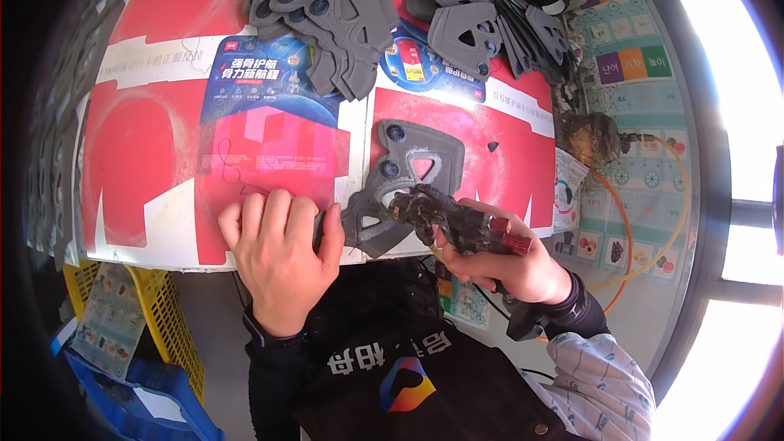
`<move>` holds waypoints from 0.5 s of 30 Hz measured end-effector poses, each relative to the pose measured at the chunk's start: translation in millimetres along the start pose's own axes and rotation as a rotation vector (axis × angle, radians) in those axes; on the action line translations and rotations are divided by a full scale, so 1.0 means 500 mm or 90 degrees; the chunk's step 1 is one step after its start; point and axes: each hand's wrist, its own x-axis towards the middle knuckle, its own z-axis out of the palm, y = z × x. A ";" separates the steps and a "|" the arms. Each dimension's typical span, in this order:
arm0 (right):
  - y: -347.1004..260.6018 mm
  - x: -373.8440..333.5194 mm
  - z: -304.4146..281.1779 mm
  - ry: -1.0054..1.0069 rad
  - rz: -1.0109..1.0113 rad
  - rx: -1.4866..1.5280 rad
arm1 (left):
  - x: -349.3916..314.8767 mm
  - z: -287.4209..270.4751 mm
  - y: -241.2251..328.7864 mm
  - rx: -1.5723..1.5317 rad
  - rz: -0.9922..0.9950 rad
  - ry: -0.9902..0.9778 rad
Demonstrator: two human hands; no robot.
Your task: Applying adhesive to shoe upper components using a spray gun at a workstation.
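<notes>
A grey cut-out foam piece with dark round spots and openings lies on the red and white board, near its front edge. My left hand rests at that edge with curled fingers, a dark grey end of the piece pinched beside the thumb. My right hand is closed round a grimy spray gun with red knobs. The gun's nozzle end is over the lower part of the piece and hides some of it. A whitish film shows around the openings.
Overlapping grey pieces lie at the back, with another stack to their right. A crusted pot stands on the right, near orange and yellow hoses. Yellow and blue crates are at lower left.
</notes>
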 end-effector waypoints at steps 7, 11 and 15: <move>0.028 -0.020 0.000 0.032 0.009 0.031 | 0.003 -0.001 0.000 -0.013 -0.001 0.003; 0.025 -0.017 -0.008 -0.006 0.024 0.013 | 0.002 -0.001 0.001 -0.015 0.000 0.008; 0.022 -0.014 -0.002 0.006 0.022 0.012 | 0.000 0.005 0.005 -0.006 0.004 0.006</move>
